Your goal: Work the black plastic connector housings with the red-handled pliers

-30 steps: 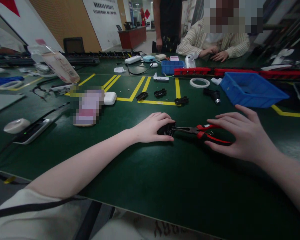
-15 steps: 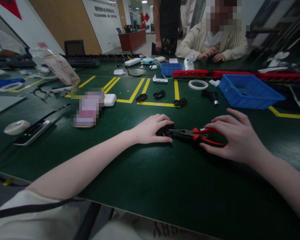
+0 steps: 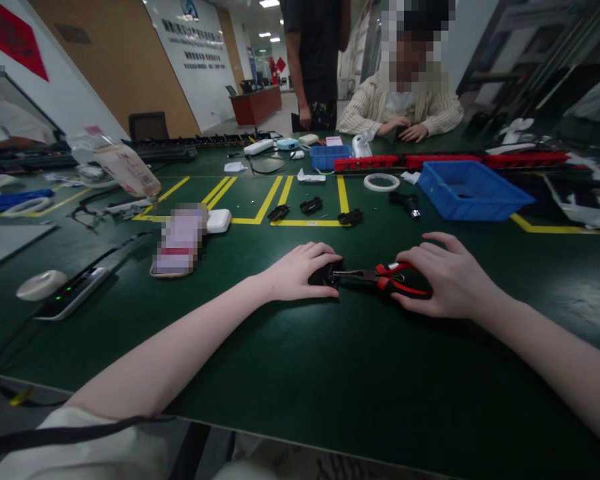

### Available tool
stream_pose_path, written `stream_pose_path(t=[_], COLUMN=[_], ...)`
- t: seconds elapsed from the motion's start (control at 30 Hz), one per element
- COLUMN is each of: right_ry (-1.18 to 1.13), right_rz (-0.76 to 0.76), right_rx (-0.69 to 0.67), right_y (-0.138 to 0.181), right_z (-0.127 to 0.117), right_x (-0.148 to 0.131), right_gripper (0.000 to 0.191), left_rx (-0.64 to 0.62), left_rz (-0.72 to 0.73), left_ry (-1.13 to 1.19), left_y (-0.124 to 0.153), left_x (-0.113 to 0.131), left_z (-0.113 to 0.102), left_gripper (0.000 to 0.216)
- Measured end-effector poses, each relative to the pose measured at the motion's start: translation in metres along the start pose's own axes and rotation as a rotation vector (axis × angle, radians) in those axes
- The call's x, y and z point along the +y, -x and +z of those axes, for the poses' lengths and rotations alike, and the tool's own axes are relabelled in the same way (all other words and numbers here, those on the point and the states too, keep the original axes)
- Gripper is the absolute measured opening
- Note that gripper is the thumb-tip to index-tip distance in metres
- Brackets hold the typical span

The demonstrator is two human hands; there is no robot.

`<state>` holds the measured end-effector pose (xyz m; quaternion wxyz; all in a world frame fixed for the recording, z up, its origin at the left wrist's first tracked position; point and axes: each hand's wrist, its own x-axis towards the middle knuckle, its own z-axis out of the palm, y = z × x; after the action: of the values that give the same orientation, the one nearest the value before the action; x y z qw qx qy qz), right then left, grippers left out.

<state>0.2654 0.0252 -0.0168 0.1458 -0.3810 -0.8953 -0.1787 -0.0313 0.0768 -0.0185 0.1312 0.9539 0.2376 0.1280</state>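
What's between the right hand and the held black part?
The pliers: the head view shows them spanning from the right hand to the black part.

Green tabletop (image 3: 300, 380), marked with yellow lines (image 3: 343, 193). It carries: three small black parts (image 3: 311, 205), grouped near the lines; one white ring (image 3: 381, 189); one large blue bin (image 3: 473, 208); one smaller blue bin (image 3: 324, 161); one phone (image 3: 180, 241), beside a white case (image 3: 219, 221); one bottle (image 3: 129, 171).
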Motion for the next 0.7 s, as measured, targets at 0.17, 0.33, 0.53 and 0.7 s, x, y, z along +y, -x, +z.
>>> stream_pose_path(t=[0.17,0.33,0.53,0.7], right_ry=[0.101,0.073,-0.142,-0.267], right_rz=[-0.046,-0.024,0.120,0.215], right_rx=[0.059,0.089,0.008,-0.090], right_y=[-0.0011,-0.0006,-0.0015,-0.0045], right_z=[-0.0009,0.0020,0.0040,0.0010], right_x=[-0.0026,-0.0053,-0.0078,-0.0102], right_gripper=[0.046,0.046,0.043,0.036], left_rx=[0.002,0.008,0.049,0.059], left_rz=[-0.024,-0.047,-0.063,-0.064], left_ry=[0.009,0.018,0.049,0.060], left_y=[0.0012,0.0007,0.0024,0.0038], left_x=[0.0018,0.0032,0.0034,0.0043], left_z=[-0.0009,-0.0009,0.0020,0.0030], left_gripper=[0.064,0.063,0.063,0.065])
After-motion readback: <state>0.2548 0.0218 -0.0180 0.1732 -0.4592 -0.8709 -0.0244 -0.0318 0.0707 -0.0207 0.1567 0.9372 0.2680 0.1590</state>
